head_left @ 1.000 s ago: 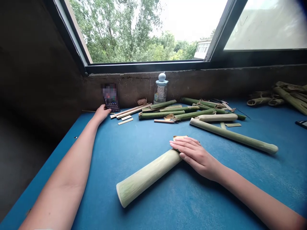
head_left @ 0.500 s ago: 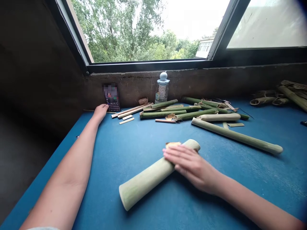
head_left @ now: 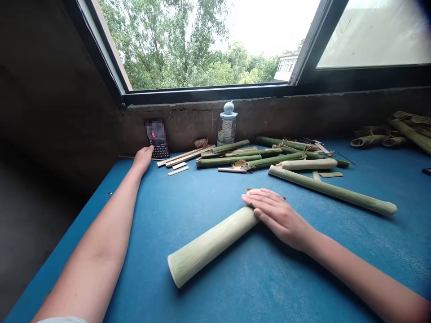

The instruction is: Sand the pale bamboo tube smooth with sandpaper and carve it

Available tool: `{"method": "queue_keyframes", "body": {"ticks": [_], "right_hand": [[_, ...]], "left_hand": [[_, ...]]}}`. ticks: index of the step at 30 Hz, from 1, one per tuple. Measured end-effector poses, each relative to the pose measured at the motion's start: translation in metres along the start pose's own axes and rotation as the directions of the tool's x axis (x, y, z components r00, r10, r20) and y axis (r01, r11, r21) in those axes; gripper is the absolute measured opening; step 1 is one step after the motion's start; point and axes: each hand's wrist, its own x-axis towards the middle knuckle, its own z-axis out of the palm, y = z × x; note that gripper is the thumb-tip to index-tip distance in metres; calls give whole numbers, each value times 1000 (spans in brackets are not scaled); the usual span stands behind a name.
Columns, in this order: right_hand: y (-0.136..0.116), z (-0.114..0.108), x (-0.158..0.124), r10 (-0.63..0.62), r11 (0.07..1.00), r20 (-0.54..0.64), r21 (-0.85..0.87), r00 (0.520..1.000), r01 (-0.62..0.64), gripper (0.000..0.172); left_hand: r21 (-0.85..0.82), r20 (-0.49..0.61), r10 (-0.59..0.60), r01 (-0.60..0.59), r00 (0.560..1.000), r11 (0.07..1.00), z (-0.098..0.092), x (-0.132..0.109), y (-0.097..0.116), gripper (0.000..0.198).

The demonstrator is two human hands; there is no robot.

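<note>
A thick, pale green bamboo tube (head_left: 212, 246) lies slantwise on the blue table, its near end at the lower left. Over its far end rests my right hand (head_left: 274, 213), fingers together and curved round the top. Beneath that palm is a tan sheet that looks like sandpaper (head_left: 253, 191), only its edges showing. My left hand (head_left: 143, 159) reaches to the back left and grips the lower edge of a phone (head_left: 157, 137), thumb in front. The phone leans upright against the wall, and its screen shows a keyboard.
Green bamboo pieces (head_left: 235, 159) and split strips (head_left: 185, 155) lie along the back. A longer pale bamboo pole (head_left: 333, 188) is at the right. A blue-lidded bottle (head_left: 228, 125) stands by the wall. More bamboo (head_left: 370, 140) is piled far right, under the window.
My right hand and the sheet have slid up along the tube towards its far end, covering it. The left hand has stayed at the phone.
</note>
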Motion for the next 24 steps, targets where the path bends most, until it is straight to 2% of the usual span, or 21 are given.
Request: {"method": "queue_keyframes", "body": {"ticks": [3,7,9,13,15,18,20,24], "right_hand": [[1,0,0,41,999,-14,-18,999,-41,41],[-23,4,2,-99,995,50,20,994,98,45],[-30,5,3,-138,990,57,38,989,136,45],[-38,2,4,-129,991,56,43,990,127,44],[-45,0,3,-133,991,103,46,986,129,45],[-54,-2,3,-214,976,192,76,958,203,47],[-53,-2,4,-235,971,179,84,955,223,46],[-39,0,5,-181,982,110,69,977,174,43]], "left_hand": [[79,11,-30,29,999,996,7,-7,14,51],[233,-56,-119,129,991,964,19,-14,33,88],[208,-88,-142,157,986,965,24,-16,40,93],[136,-117,-160,175,980,975,27,-16,44,93],[117,-125,-167,181,978,976,27,-14,43,92],[75,-116,-165,175,979,982,26,-10,38,88],[9,-102,-148,150,984,989,25,-5,31,78],[-192,-105,-76,55,992,980,21,4,13,47]]}}
